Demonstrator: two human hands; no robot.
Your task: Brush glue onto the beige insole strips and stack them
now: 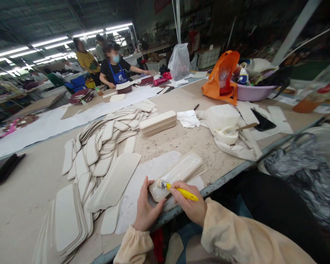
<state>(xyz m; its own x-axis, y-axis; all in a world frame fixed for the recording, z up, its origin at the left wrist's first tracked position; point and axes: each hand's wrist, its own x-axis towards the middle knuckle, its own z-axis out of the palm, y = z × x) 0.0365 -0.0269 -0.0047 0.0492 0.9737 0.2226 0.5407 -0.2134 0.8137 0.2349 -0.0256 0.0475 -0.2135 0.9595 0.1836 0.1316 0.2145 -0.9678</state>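
My right hand (189, 201) is closed around the yellow handle of a paintbrush (181, 191). Its pale bristles touch the near left end of a stack of cream, round-cornered board pieces (178, 172), whose top face looks wet and shiny. My left hand (148, 205) grips that same end, index finger on the far side and thumb on the near side. Under the stack lies a white paper sheet (129, 205) at the table edge. To the left, many similar loose pieces (99, 154) lie fanned in overlapping rows. A neat second stack (157, 124) sits beyond.
A white tub (225, 134) with a wooden stick stands at the right, near a dark phone (262, 120). Farther back are an orange bag (221, 79) and a purple basin (254, 92). Across the table a person in a blue apron (120, 75) handles dark pieces.
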